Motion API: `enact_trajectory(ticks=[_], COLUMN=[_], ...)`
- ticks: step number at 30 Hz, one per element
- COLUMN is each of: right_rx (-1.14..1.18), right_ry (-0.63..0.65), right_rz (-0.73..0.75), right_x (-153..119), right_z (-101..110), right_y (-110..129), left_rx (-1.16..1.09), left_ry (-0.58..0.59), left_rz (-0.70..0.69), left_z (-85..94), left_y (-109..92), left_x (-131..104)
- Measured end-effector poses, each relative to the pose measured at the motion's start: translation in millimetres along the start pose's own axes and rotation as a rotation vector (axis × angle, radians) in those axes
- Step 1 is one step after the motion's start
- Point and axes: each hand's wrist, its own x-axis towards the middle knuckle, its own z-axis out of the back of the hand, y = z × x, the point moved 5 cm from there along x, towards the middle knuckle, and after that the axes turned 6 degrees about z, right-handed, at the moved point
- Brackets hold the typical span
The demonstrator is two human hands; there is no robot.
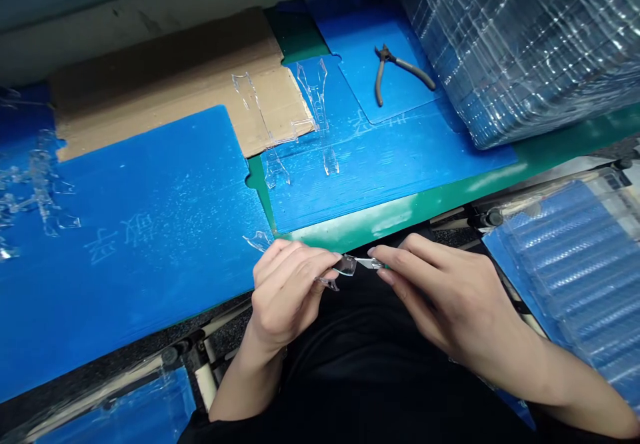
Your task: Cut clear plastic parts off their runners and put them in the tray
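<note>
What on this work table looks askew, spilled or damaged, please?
Nothing looks seriously wrong. The cardboard sheet lies askew, partly under the left blue board, and its right edge looks ragged. Pale specks also mark that blue board; I cannot tell whether they are loose scraps or scuffs.

Fingers of the left hand (293, 287) hide most of the clear piece (345, 266); those of the right hand (445, 291) cover the knife (367, 263) behind its blade. Upper right, the tray stack (530, 51) is cut off by the frame. Far left, overlapping clear parts (43, 187), some cropped, are too tangled to count.
</note>
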Motion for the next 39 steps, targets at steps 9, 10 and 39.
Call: enact_trajectory(ticks=[9, 10, 39], right_rx=[0.157, 0.209, 0.339], right_ry=[-0.076, -0.079, -0.208], right_rz=[-0.073, -0.044, 0.178], right_x=[-2.1, -2.6, -16.5], right_z=[-11.4, -14.5, -13.4], right_y=[-31.4, -29.4, -3.5], left_rx=[-0.508, -0.629, -0.832], left_ry=[0.198, 0.212, 0.224], left_rz=[0.241, 0.303, 0.326], left_z=[-16.5, -20.2, -34.4], left_y=[-7.1, -5.2, -7.3], left_x=[-4.5, -6.2, -0.8])
